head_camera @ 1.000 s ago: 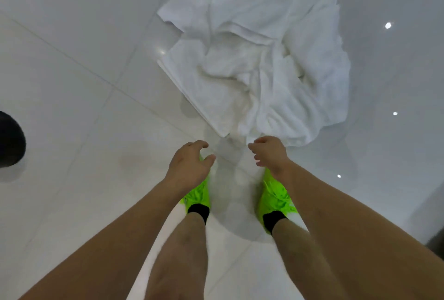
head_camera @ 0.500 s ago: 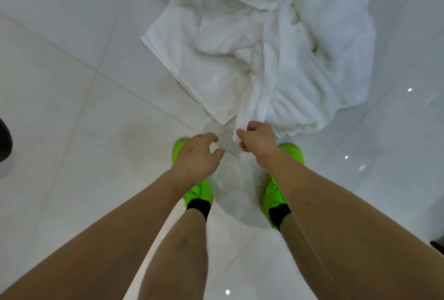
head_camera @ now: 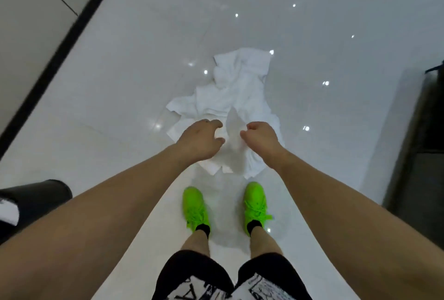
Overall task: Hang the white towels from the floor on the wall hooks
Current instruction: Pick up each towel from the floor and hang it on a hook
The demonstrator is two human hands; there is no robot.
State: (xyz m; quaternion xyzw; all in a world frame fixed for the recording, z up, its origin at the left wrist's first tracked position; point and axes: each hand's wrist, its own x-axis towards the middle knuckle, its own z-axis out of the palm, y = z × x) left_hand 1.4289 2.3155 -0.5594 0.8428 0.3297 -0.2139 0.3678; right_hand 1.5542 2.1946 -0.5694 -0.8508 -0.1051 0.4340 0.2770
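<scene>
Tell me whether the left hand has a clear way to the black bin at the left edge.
Probably yes: nothing lies between the left hand and the black bin, but that hand grips the white towel.

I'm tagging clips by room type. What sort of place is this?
Probably a bathroom or hotel-style indoor room: glossy white tiled floor reflecting ceiling lights, crumpled white towels heaped on it, and a black round bin at the left edge.

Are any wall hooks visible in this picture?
No, the view shows only the glossy floor, the white towels, both hands and the green shoes, with no hooks anywhere.
</scene>
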